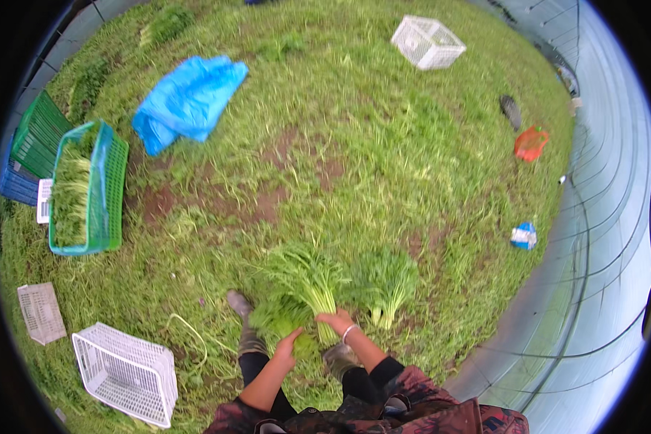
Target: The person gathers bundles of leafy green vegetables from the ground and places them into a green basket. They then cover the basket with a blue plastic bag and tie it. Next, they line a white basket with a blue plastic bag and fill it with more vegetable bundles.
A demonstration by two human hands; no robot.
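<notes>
My right hand (333,321), with a pale band at the wrist, grips the light green stems of a bunch of leafy vegetables (306,274). The leaves fan out away from me. My left hand (286,350) is closed at a second clump of leafy greens (282,317), motion-blurred and partly below the first bunch; its fingers are largely hidden. To the right of my right hand, more bunched greens (385,285) lie on the ground, stem ends towards me. My boots (240,304) stand either side of the blurred clump.
Plant litter covers the ground (358,163). At left, a green crate (122,195) with a blue liner holds greens. White crates (125,371) (431,43) lie near left and far right. A blue plastic sheet (190,100), a red bag (531,144) and plastic film walling (602,217) are also visible.
</notes>
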